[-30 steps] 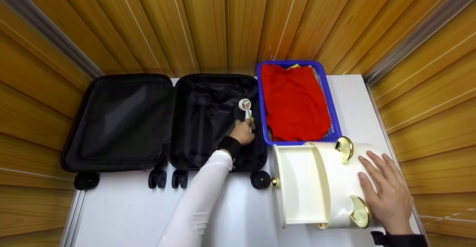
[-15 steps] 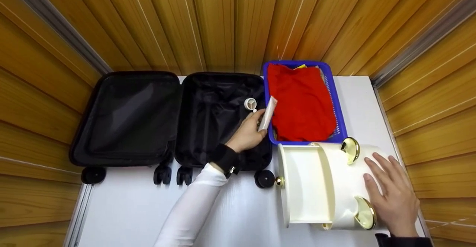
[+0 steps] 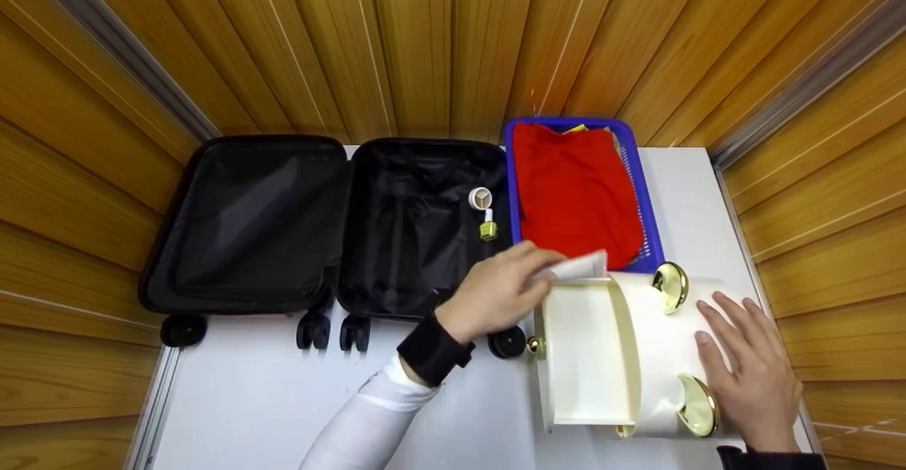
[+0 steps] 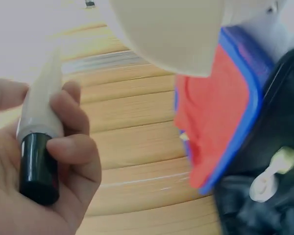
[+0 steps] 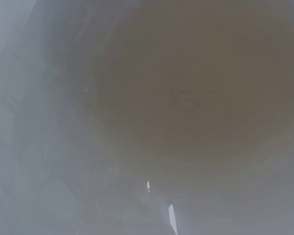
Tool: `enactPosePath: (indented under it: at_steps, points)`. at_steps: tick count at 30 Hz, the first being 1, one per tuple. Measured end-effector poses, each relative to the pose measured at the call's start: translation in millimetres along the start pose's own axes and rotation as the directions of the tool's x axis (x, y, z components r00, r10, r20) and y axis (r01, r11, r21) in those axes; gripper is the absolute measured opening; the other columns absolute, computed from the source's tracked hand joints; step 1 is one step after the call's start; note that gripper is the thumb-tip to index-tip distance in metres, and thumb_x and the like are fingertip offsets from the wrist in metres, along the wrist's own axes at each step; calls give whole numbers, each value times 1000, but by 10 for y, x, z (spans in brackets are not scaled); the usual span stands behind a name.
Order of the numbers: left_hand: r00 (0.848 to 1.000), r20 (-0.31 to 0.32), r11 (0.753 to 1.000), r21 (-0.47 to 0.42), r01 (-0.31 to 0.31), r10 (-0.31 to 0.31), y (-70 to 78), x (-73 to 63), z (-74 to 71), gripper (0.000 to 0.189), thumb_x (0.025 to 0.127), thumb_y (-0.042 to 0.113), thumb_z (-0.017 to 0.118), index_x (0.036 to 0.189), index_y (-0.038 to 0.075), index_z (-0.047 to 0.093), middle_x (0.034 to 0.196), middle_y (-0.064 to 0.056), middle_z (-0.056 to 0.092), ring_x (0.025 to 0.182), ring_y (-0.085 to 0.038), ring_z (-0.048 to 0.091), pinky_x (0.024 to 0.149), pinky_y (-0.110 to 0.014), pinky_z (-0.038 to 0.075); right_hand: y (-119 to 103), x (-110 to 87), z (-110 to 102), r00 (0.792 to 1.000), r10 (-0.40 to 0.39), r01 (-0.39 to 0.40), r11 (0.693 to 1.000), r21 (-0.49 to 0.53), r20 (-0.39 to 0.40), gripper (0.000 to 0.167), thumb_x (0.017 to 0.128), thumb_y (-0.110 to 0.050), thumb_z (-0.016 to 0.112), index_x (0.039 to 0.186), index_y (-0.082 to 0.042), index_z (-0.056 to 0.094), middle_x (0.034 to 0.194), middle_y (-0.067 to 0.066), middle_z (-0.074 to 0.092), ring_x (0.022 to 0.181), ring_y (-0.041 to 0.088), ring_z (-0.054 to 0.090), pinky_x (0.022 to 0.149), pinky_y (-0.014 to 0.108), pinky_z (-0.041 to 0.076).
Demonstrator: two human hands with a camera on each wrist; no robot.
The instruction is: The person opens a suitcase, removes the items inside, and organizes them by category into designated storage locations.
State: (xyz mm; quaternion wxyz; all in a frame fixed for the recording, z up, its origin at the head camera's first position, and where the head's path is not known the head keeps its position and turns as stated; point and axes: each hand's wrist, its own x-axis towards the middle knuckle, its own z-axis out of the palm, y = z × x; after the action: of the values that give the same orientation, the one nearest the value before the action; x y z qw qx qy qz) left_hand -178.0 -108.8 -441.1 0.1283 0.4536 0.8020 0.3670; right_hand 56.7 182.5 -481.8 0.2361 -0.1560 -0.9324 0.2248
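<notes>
My left hand (image 3: pixel 499 287) grips a white squeeze tube (image 3: pixel 585 266) over the back edge of the pulled-out drawer (image 3: pixel 591 357). In the left wrist view the fingers curl round the tube (image 4: pixel 41 110), whose black cap (image 4: pixel 39 166) sits against the palm. My right hand (image 3: pixel 754 367) rests with spread fingers on the cream-coloured drawer box (image 3: pixel 651 357), which has gold-trimmed parts. Inside the black suitcase (image 3: pixel 407 258) lie a small round pot (image 3: pixel 480 198) with a three-part top and a green nail polish bottle (image 3: pixel 488 228). The right wrist view is a grey-brown blur.
A blue basket (image 3: pixel 655 243) with a red cloth (image 3: pixel 577 194) stands behind the drawer box. The suitcase's other half (image 3: pixel 248 229) lies open at left, its wheels (image 3: pixel 184 330) toward me. Wood-patterned walls (image 3: pixel 425 45) enclose the white table (image 3: pixel 255 399).
My left hand has lifted the tube out of the suitcase and carried it right, over the basket's front, to the drawer's edge. The right hand stays on the drawer box.
</notes>
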Motion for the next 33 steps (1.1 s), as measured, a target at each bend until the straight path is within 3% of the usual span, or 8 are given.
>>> enactPosePath:
  at_steps: [3, 7, 13, 16, 21, 27, 33]
  points:
    - [995, 65, 972, 216, -89, 76, 149, -48, 54, 31, 101, 30, 59, 130, 25, 72, 102, 4, 65, 77, -9, 59, 56, -25, 47, -15, 0, 1, 1000, 26, -26, 1000, -5, 10, 42, 93, -20, 71, 134, -18, 71, 150, 4, 59, 151, 28, 38, 120, 31, 24]
    - [983, 113, 885, 429, -180, 145, 300, -71, 197, 21, 97, 33, 64, 112, 30, 77, 94, 6, 66, 77, -11, 61, 55, -28, 46, -26, 5, 7, 1000, 26, -26, 1000, -8, 8, 43, 92, -19, 72, 134, -18, 72, 149, 5, 60, 149, 31, 39, 120, 35, 27]
    - [966, 163, 740, 620, -259, 202, 454, -15, 464, 16, 91, 33, 66, 102, 33, 77, 96, 6, 65, 85, -15, 61, 65, -29, 47, -16, 5, 14, 1000, 30, -30, 1000, -10, 8, 42, 92, -19, 71, 134, -18, 71, 150, 5, 59, 150, 30, 39, 119, 41, 29]
    - [959, 199, 696, 659, -283, 202, 508, 24, 578, 19, 90, 32, 67, 106, 33, 78, 102, 6, 64, 92, -17, 59, 70, -31, 46, -12, 3, 18, 1000, 23, -23, 1000, -11, 6, 42, 92, -19, 71, 134, -17, 72, 149, 5, 59, 149, 32, 39, 120, 42, 29]
    - [955, 222, 694, 656, -296, 196, 561, 65, 777, 22, 88, 31, 73, 109, 34, 76, 107, 7, 62, 97, -16, 56, 70, -28, 44, -17, 0, 10, 1000, 26, -26, 1000, -4, 10, 42, 92, -19, 71, 135, -17, 71, 150, 5, 59, 150, 32, 38, 121, 42, 27]
    - [968, 186, 695, 674, -250, 167, 574, 51, 993, 22, 93, 35, 71, 115, 33, 71, 111, 7, 63, 96, -14, 57, 68, -26, 49, -35, -3, -7, 997, 61, -61, 998, 5, 37, 43, 94, -20, 69, 137, -20, 70, 153, 1, 57, 152, 24, 34, 121, 41, 26]
    - [981, 132, 680, 707, -193, 142, 559, 34, 1101, 18, 97, 32, 68, 115, 35, 68, 108, 7, 63, 89, -13, 61, 60, -26, 52, -34, -6, -13, 996, 71, -71, 997, -4, 50, 43, 95, -22, 68, 138, -20, 69, 154, 1, 55, 153, 23, 33, 121, 45, 26]
